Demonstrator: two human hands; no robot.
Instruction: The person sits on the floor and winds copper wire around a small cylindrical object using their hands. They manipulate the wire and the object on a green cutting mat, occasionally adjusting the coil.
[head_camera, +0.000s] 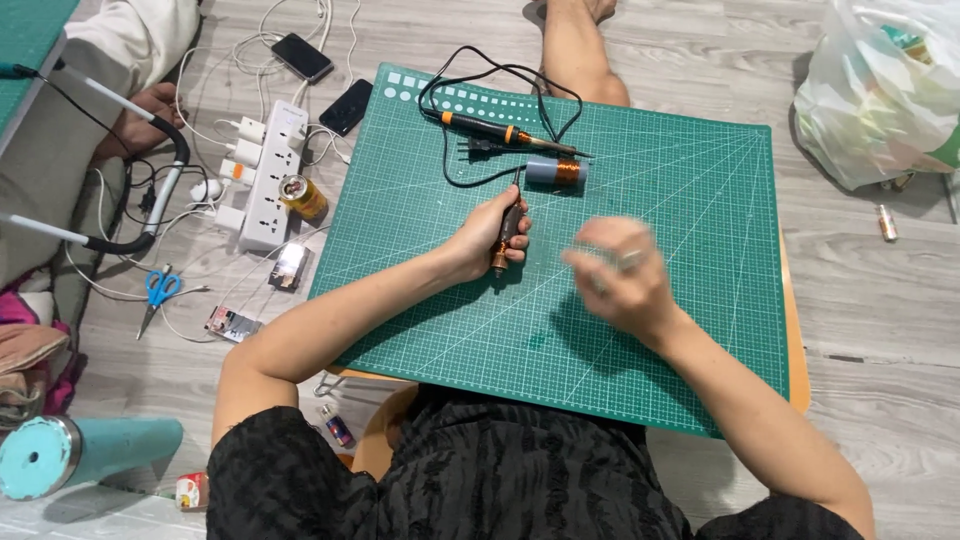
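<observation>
Here, left hand (490, 235) gripping a slim dark tool (507, 228) over the ruled green mat (650, 330); blurred right hand (615, 275), grip unclear, copper-wound spool (556, 172) lying nearby.

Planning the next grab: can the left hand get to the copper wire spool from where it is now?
Probably yes. The copper wire spool lies just beyond the left hand on the cutting mat, nothing between, though that hand already grips a small tool.
</observation>
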